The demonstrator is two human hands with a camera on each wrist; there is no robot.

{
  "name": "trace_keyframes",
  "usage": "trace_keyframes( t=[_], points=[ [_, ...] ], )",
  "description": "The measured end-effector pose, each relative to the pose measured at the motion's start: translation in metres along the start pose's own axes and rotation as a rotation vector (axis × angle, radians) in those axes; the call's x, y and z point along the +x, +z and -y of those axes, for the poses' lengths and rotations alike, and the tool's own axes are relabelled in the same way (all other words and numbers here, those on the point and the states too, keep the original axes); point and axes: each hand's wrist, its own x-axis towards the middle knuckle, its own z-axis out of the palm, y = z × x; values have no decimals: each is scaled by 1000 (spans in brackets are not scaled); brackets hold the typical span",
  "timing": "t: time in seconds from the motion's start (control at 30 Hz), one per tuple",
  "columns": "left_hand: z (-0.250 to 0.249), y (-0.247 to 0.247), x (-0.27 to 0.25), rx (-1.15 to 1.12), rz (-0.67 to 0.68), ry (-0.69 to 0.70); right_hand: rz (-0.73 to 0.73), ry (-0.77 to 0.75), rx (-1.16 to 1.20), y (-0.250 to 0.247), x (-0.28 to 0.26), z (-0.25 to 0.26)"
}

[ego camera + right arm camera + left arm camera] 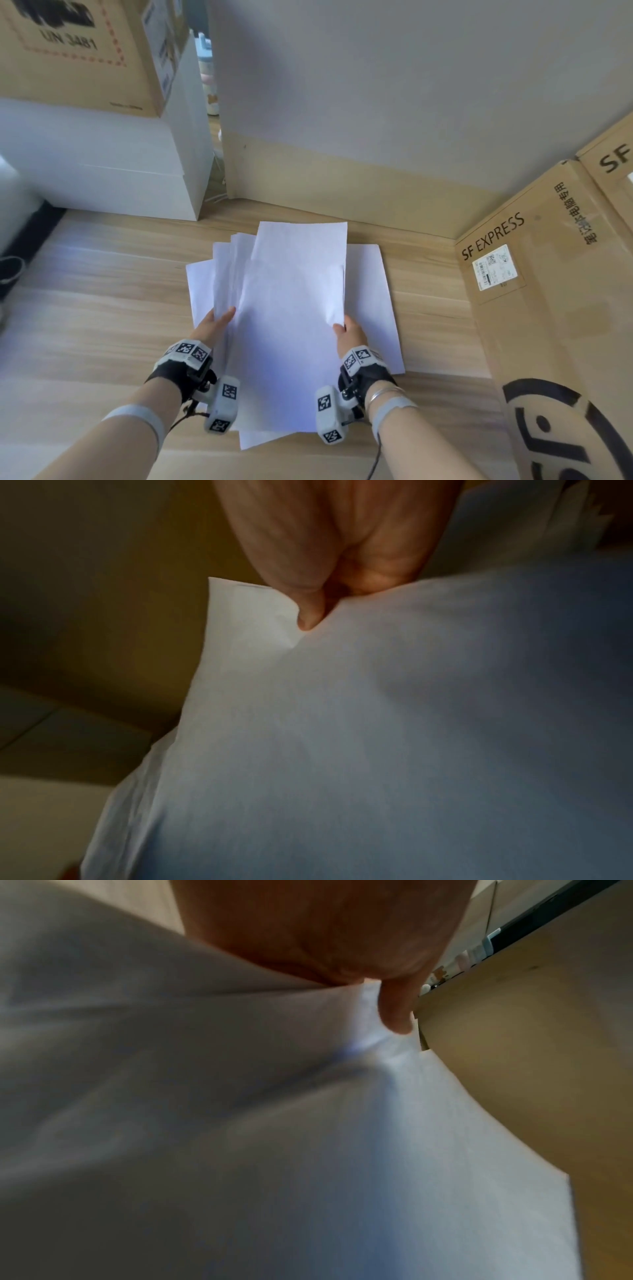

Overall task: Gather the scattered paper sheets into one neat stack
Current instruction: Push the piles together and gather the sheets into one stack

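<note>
On floor (85, 308) | paper sheets (291, 325) hide both hands' fingers

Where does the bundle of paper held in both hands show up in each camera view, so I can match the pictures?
Head: the bundle is centre frame, left hand and right hand at its sides.
Left wrist: it fills the left and lower picture, under the hand.
Right wrist: it fills the right and lower picture; the thumb dents its edge.
Shared landmark: the brown cardboard box.

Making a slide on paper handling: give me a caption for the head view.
Both hands, left hand and right hand, grip an uneven bundle of white paper sheets above the wooden floor.
</note>
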Motion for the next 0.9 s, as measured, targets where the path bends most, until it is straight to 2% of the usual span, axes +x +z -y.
trace_keyframes(
  t=[0.1,0.2,0.27,0.43,0.53,0.63,0.73,0.9],
  points=[
    [-2,-1,-2,44,38,-3,25,-52,-164,6,-2,11],
    [-4,0,-5,145,44,1,130,-129,-336,8,-5,20],
    [-6,1,-7,201,16,39,180,-140,-326,8,-3,21],
    [-18,4,-19,142,-16,171,97,-63,66,-7,2,19],
    [-34,11,-32,34,41,286,35,-75,342,-20,0,31],
    [-50,15,-44,-68,73,404,-94,-185,601,-42,-6,51],
    [-68,17,-55,-127,31,490,-214,-341,702,-64,-13,68],
    [-94,22,-66,-212,-29,599,-246,-466,875,-82,-30,89]
  ],
)
